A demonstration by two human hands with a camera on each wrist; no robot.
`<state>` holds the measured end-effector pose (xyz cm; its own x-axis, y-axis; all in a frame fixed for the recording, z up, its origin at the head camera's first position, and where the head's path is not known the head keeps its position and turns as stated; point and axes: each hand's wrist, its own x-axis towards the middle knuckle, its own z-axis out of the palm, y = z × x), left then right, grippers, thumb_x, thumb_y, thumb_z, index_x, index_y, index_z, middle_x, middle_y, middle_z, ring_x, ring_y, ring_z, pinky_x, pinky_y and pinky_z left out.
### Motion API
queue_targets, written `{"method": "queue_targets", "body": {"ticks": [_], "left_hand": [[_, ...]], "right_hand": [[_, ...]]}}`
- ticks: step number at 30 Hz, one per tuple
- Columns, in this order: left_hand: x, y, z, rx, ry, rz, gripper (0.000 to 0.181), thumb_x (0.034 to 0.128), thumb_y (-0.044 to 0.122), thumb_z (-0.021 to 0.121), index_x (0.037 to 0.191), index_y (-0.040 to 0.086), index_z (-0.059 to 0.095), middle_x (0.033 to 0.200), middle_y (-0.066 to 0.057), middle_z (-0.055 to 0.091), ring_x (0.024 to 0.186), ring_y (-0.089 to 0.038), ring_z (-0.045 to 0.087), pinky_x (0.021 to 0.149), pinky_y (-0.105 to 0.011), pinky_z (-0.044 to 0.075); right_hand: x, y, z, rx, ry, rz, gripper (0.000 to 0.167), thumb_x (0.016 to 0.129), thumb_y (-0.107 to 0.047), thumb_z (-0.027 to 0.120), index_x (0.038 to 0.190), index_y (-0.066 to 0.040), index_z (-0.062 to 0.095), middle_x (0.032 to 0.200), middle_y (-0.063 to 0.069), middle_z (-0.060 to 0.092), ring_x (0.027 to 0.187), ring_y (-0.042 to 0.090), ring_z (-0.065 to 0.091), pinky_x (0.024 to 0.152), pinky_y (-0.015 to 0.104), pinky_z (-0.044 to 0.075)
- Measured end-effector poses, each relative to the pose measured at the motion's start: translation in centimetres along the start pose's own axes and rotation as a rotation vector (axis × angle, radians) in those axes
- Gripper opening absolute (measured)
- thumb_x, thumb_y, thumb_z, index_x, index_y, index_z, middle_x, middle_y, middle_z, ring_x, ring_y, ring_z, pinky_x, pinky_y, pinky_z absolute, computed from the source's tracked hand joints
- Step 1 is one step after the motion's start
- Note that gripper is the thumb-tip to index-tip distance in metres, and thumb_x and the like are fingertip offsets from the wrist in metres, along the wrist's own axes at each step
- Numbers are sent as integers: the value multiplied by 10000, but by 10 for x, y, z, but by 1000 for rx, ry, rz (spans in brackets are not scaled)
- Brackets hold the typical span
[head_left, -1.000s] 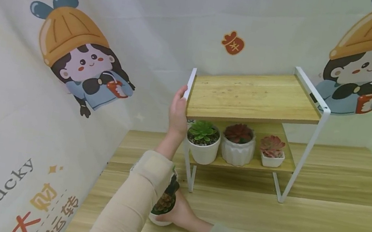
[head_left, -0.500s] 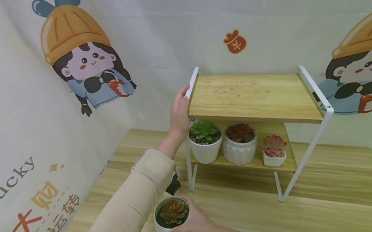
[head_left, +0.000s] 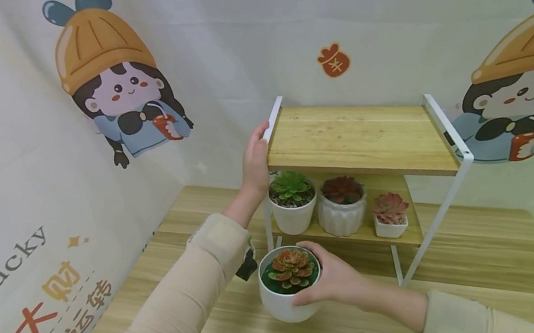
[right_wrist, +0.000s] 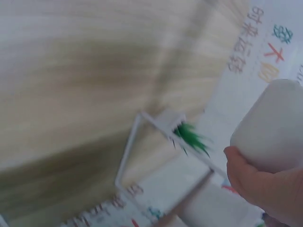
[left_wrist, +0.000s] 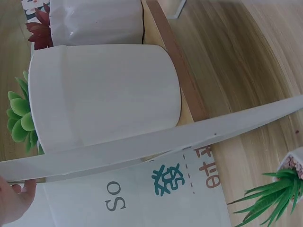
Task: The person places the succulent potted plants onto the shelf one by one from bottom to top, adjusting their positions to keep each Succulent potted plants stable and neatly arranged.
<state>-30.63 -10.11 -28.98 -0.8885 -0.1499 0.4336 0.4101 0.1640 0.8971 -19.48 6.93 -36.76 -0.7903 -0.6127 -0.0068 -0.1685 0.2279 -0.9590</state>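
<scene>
My right hand [head_left: 338, 281] grips the rim of a white pot [head_left: 284, 307], which holds a reddish-green succulent [head_left: 292, 268]. The pot hangs over the table in front of the rack; in the right wrist view its white side [right_wrist: 272, 127] shows above the thumb. My left hand [head_left: 256, 162] holds the upper left side bar of a two-tier wooden shelf rack [head_left: 364, 138] with a white metal frame. On its lower tier stand a green succulent pot [head_left: 292, 216], a ribbed pot with a dark red succulent [head_left: 341, 215] and a small square pot with a pink succulent [head_left: 390, 225].
A spiky green plant [left_wrist: 279, 191] in a pale pot stands on the table left of the rack, mostly hidden behind my left sleeve in the head view. A printed cloth backdrop [head_left: 244, 42] hangs behind and at the left. Wood-grain table [head_left: 490, 269] extends to the right.
My right hand has come out from behind the left forearm with the potted succulent, moving right, then up toward the rack's front. The left hand stays on the rack.
</scene>
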Motion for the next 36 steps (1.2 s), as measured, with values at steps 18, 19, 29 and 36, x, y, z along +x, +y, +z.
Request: {"method": "queue_targets", "body": {"ticks": [18,19,29,36], "left_hand": [[0,-1,-1,-28,13,-8,549,878,247,250,1376,54,375,1429,-82,374,1312,-193,322,1089,-339,252],[0,-1,-1,-31,13,-7,549,879,249,252,1377,53,375,1428,-83,375,1310,-196,325,1088,-343,252],[3,-3,-1,-15,16,-2,535,884,225,249,1371,51,387,1413,-96,396,1308,-253,338,1075,-367,275],[2,-2,0,-31,22,-9,562,857,273,277,1363,63,402,1381,-91,432,1218,-211,415,1009,-359,346]], "right_hand": [[4,-107,-75,-29,55,-53,877,717,-213,740,1427,-134,230,1319,135,424,1181,278,436,938,398,408],[6,-111,-79,-46,58,-62,867,723,-200,729,1427,-135,229,1318,134,424,1181,277,437,944,404,404],[31,-133,-102,-135,106,-71,829,763,-227,687,1442,-175,214,1354,94,407,1216,247,408,1003,446,348],[46,-142,-107,-150,144,-33,795,762,-234,673,1433,-189,249,1362,68,411,1224,226,391,1027,455,326]]}}
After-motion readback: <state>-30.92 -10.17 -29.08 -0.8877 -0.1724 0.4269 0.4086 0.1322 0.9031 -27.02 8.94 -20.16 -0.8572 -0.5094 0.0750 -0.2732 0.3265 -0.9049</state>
